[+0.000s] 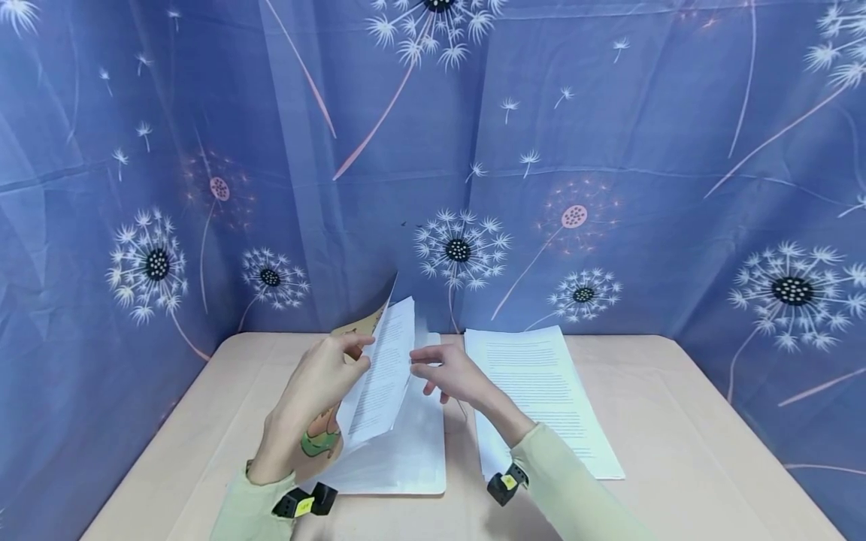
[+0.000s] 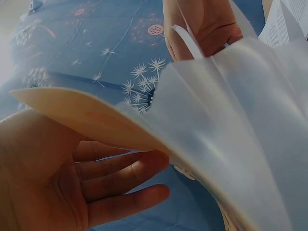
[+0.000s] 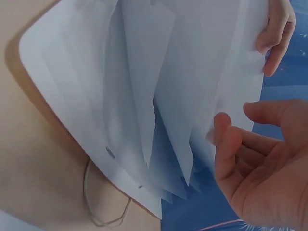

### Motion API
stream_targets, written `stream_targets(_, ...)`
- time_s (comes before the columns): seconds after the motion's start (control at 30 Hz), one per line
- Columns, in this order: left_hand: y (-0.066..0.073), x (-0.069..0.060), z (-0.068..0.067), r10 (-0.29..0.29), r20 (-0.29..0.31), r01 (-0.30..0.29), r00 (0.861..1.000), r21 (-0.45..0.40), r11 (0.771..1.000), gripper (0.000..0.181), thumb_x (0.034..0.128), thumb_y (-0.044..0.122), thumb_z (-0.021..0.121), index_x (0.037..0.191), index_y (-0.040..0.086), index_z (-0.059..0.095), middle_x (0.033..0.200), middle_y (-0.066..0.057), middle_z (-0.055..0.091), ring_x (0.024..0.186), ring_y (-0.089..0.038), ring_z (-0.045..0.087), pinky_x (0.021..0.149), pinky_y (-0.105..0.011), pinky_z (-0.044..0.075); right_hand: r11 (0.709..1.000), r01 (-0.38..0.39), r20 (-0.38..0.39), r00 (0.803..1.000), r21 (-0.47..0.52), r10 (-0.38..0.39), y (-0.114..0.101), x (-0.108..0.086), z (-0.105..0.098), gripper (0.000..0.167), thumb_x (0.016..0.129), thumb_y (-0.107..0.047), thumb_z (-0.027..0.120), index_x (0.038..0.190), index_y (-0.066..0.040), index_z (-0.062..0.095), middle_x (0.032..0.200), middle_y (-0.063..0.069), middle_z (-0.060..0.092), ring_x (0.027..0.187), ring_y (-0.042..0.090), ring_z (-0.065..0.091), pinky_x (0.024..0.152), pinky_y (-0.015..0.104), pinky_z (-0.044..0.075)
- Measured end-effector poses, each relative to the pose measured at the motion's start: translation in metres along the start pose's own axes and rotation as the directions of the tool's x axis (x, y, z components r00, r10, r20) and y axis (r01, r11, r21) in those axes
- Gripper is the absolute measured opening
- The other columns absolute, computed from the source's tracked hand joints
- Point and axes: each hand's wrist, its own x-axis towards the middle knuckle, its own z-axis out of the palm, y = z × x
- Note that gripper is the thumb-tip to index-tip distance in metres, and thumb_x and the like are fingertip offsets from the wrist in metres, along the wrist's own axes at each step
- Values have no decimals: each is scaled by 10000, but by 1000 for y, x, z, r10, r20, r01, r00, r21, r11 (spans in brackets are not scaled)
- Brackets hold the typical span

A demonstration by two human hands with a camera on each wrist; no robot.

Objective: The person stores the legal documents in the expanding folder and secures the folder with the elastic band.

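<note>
An open folder [image 1: 413, 466] with a patterned cover and clear pockets lies at the table's middle, its cover and several printed sheets [image 1: 387, 368] standing up. At the raised cover [image 2: 91, 118] is the left hand [image 1: 314, 387], which holds it between thumb and fingers; the cover hides the thumb in the left wrist view. The right hand [image 1: 456, 373] hovers beside the free edges of the sheets [image 3: 144, 86]. In the right wrist view the right hand's [image 3: 267, 168] fingers are loosely bent, thumb apart, with nothing between them.
A stack of printed paper [image 1: 541, 398] lies on the table [image 1: 683, 443] to the right of the folder. A thin cord loop [image 3: 86, 192] hangs out from the folder's edge. Blue curtains [image 1: 649, 150] with dandelion patterns stand behind and at both sides.
</note>
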Motion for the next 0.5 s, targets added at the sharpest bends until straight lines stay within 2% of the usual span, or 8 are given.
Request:
stream_targets(0.2, 1, 0, 0, 1, 3, -1, 1000, -2, 1000, 399, 913, 128, 547, 1291, 134, 675, 1032, -70, 718, 427, -114, 330, 412, -235, 270, 1000, 9, 8, 1000, -20, -9, -3, -1, 1, 419, 967, -226, 607, 1342, -38, 612, 1264, 131, 669, 676, 254, 678, 498, 401, 527)
stream_targets(0.37, 1, -1, 0, 2, 8, -2, 1000, 0, 1000, 404, 915, 134, 550, 1301, 143, 669, 1045, -66, 716, 416, -110, 311, 399, -241, 266, 994, 24, 0, 1000, -109, -24, -5, -3, 1, 410, 966, -215, 601, 1344, -59, 613, 1232, 113, 683, 713, 299, 661, 457, 310, 471)
stream_targets(0.5, 0, -1, -1, -8, 14, 8, 1000, 5, 1000, 406, 918, 139, 552, 1308, 153, 665, 1049, -66, 714, 408, -110, 304, 392, -243, 267, 982, 50, 10, 999, -180, -49, -4, -6, -3, 392, 971, -220, 593, 1334, -75, 626, 1262, 110, 673, 753, 266, 680, 504, 271, 481)
